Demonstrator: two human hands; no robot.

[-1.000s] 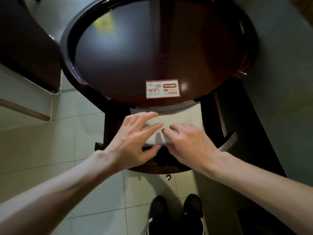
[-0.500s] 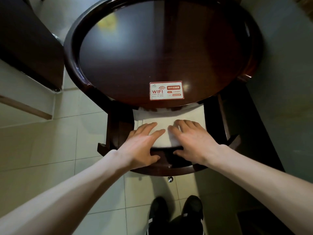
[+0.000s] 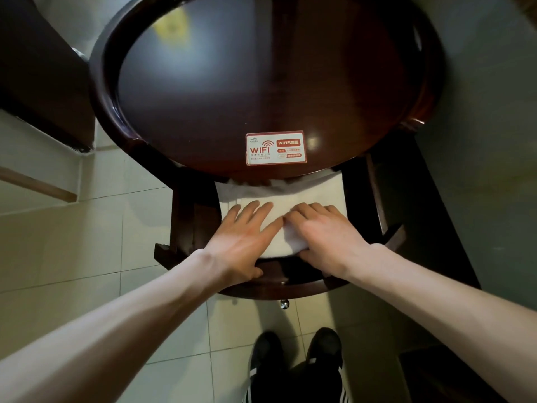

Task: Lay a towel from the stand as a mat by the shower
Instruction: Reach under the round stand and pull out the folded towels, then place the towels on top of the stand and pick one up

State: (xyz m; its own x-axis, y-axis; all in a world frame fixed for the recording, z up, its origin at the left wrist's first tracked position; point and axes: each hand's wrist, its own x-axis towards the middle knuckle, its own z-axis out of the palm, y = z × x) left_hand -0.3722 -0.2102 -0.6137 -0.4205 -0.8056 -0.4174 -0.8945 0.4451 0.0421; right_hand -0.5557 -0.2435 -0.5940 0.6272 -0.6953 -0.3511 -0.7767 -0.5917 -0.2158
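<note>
A folded white towel (image 3: 290, 196) lies on the lower shelf of the dark wooden round stand (image 3: 110, 53), under its top. My left hand (image 3: 242, 238) rests flat on the towel's left part with straight fingers, and its thumb sits by the shelf's front edge. My right hand (image 3: 325, 234) lies on the towel's right part with bent fingers. Its thumb is tucked under the towel's front edge, which bulges up there. The back of the towel is hidden under the stand's top.
A WIFI sticker (image 3: 276, 148) sits on the stand's top. Dark furniture (image 3: 43, 68) stands at the left. A grey wall (image 3: 479, 112) and a dark baseboard (image 3: 436, 228) run along the right. My black shoes (image 3: 293, 353) stand on pale floor tiles (image 3: 87, 242).
Both hands have slid farther back onto the towel and lie flatter on it. The towel's front edge now bulges by my right thumb.
</note>
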